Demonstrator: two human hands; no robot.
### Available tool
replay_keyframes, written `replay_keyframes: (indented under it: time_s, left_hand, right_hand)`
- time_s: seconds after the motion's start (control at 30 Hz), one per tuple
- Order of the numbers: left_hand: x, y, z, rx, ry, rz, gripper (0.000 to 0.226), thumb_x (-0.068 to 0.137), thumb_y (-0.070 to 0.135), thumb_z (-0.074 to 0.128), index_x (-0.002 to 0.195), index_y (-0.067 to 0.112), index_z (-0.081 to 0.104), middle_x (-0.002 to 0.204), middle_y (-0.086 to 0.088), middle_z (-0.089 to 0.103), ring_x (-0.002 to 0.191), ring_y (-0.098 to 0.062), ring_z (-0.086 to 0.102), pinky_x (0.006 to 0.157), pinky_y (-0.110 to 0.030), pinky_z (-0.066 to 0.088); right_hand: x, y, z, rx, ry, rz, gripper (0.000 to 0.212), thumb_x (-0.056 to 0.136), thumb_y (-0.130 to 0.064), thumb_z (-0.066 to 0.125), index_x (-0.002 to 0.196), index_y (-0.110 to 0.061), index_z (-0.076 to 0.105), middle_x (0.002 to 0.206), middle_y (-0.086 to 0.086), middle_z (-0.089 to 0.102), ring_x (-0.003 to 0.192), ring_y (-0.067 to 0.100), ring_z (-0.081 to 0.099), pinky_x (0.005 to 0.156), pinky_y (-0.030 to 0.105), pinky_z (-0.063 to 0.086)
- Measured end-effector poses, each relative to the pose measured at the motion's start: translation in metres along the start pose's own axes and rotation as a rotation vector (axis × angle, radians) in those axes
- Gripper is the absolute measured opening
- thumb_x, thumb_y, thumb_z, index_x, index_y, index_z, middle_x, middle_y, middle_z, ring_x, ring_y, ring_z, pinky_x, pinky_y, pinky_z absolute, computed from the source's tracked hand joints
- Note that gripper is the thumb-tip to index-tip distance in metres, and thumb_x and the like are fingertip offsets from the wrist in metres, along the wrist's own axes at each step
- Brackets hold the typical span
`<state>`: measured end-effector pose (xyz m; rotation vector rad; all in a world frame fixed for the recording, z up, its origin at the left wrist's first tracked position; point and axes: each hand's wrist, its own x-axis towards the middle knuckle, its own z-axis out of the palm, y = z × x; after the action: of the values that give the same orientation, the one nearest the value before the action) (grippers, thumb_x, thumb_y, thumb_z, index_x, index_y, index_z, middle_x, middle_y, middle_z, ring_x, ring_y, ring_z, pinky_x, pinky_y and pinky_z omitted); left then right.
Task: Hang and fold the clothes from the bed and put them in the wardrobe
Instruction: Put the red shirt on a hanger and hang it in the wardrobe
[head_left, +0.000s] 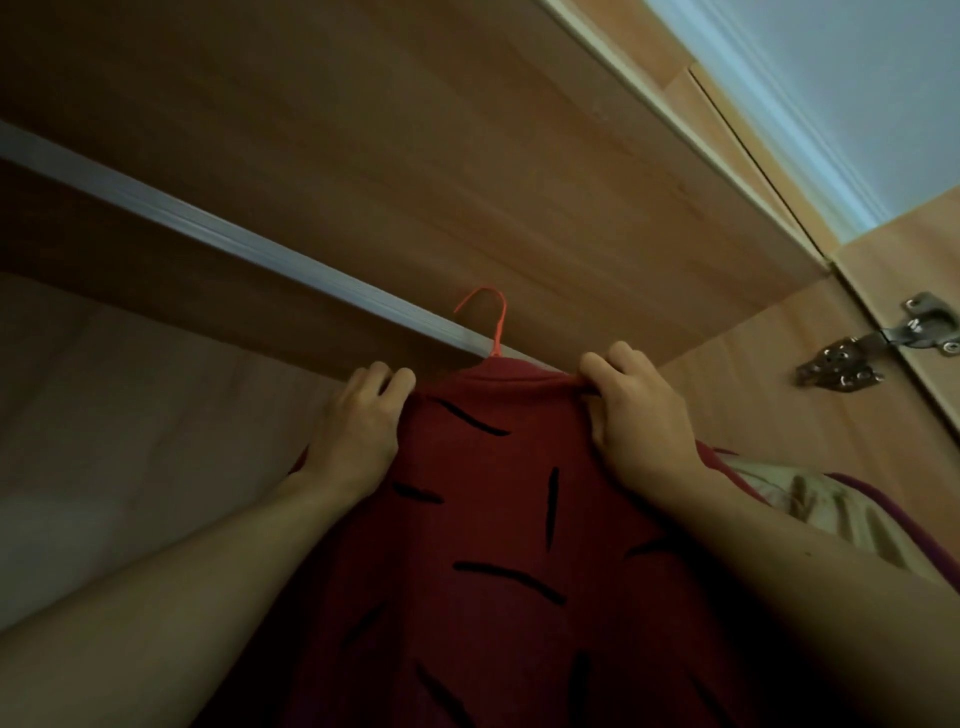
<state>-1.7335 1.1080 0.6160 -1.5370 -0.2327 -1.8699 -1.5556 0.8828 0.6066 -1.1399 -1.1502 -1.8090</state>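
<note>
Wardrobe rail (249, 244) carries hanger hook (491, 317); 2 hands (358, 421) (631, 410) pinch red garment (498, 545), hanger body hidden.

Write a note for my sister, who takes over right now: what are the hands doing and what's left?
Left hand and right hand each grip a shoulder of the dark red black-dashed garment.
It sits on an orange wire hanger, whose hook is at the silver wardrobe rail.
Left: check the hook sits on the rail, let go, fetch more clothes.
</note>
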Motion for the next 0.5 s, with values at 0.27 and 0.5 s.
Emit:
replay_keyframes:
  time_s: [0.27, 0.5]
  left_hand:
    - [-0.031, 0.033, 0.035, -0.011, -0.129, -0.020, 0.024, 0.086, -0.001, 0.055, 0.094, 0.020, 0.045, 0.085, -0.002, 0.053, 0.073, -0.020, 0.051, 0.057, -0.030, 0.035]
    - [-0.059, 0.075, 0.041, -0.106, -0.131, -0.230, 0.007, 0.096, 0.009, 0.052, 0.102, 0.006, 0.055, 0.100, -0.012, 0.057, 0.091, -0.030, 0.054, 0.070, -0.041, 0.043]
  right_hand:
    - [-0.020, 0.025, 0.011, -0.104, -0.140, 0.003, 0.023, 0.091, -0.005, 0.055, 0.111, -0.016, 0.060, 0.096, 0.002, 0.049, 0.087, 0.022, 0.048, 0.054, 0.033, 0.035]
    - [-0.053, 0.031, -0.008, -0.290, -0.148, -0.100, 0.025, 0.092, -0.012, 0.054, 0.113, -0.007, 0.067, 0.096, 0.013, 0.058, 0.085, 0.032, 0.053, 0.063, 0.039, 0.034]
